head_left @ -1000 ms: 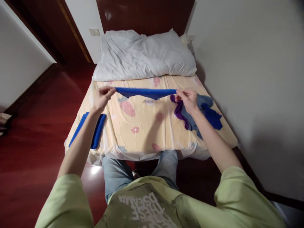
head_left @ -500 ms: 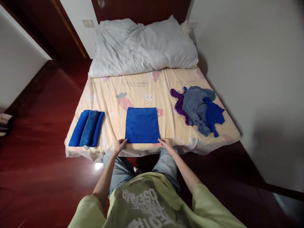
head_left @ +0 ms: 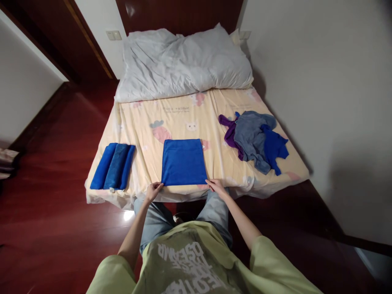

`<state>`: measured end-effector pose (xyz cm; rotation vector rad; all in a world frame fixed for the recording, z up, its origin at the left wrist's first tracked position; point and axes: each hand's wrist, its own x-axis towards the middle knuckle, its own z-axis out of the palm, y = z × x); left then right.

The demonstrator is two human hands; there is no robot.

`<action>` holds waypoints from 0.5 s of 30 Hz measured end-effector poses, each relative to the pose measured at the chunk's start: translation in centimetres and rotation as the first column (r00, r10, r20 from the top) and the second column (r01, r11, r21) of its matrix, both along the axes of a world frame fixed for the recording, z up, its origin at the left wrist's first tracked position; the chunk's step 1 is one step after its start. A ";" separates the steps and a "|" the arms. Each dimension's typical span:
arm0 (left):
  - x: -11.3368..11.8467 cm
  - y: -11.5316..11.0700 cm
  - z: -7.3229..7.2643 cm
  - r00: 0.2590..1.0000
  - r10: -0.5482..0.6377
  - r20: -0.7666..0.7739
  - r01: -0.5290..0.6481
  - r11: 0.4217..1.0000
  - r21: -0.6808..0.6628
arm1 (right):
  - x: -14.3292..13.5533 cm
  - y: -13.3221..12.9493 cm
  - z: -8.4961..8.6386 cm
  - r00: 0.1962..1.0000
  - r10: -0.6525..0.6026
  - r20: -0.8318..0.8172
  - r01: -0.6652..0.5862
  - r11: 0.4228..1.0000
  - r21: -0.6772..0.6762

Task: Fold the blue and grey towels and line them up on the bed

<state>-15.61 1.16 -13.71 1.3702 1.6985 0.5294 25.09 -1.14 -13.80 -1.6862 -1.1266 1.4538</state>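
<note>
A blue towel (head_left: 183,162) lies flat and nearly square at the near edge of the bed. My left hand (head_left: 154,191) pinches its near left corner. At the near right corner, my right hand (head_left: 216,186) has its fingers closed on the cloth. To the left sit several rolled or folded blue towels (head_left: 113,166), side by side. On the right is a loose heap of crumpled cloths: a purple one (head_left: 232,132), a grey one (head_left: 252,136) and a bright blue one (head_left: 275,147).
The bed (head_left: 177,118) has a pale yellow printed sheet. A white quilt or large pillow (head_left: 186,63) lies across its head end. A wall (head_left: 324,81) runs along the right side, and dark red floor (head_left: 55,155) lies to the left.
The view has shifted slightly. Both hands stay at the towel's near corners, and the towel's far part looks a little smoother; otherwise things lie as before.
</note>
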 end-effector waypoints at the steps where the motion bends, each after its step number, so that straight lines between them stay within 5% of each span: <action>1: -0.1 -0.1 0.0 1.000 -0.013 0.002 0.013 1.000 0.004 | 0.0 -0.1 0.2 1.000 0.009 -0.004 -0.009 1.000 0.007; 7: -0.9 -1.7 -0.7 0.992 0.025 0.126 -0.033 0.998 0.058 | 0.9 -1.5 0.9 0.993 0.082 0.083 -0.091 0.989 0.114; 15: -1.1 -1.6 0.0 0.999 -0.029 0.026 0.028 0.999 0.017 | 1.1 -2.4 0.3 0.991 0.112 0.072 -0.120 0.986 0.117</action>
